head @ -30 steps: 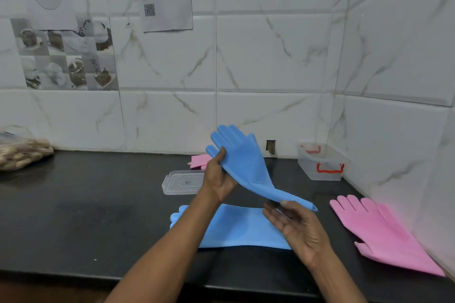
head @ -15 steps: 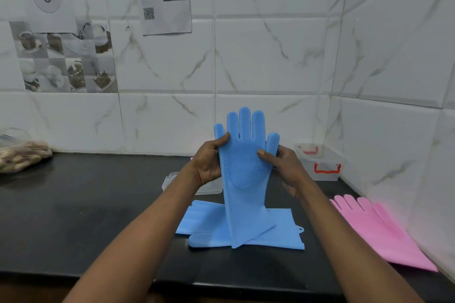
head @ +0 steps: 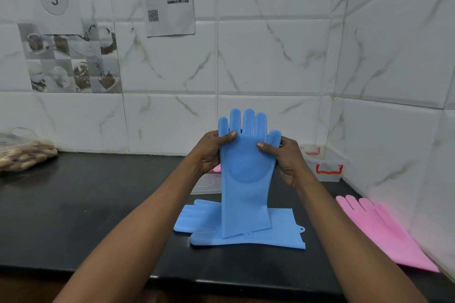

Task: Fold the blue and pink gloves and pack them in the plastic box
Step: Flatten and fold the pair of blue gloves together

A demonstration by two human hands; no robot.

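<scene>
Blue bristled glove point(head: 246, 179), upright above the black worktop point(head: 98, 204), gripped at its sides by left hand point(head: 209, 152) and right hand point(head: 288, 157); second blue glove point(head: 283, 229) flat beneath; pink glove point(head: 384, 231) right; plastic box point(head: 327, 165) behind.

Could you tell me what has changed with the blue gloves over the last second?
The held blue glove swung from slanting to upright, and the right hand took hold opposite the left hand. The flat blue glove, pink glove and box stayed put.
</scene>
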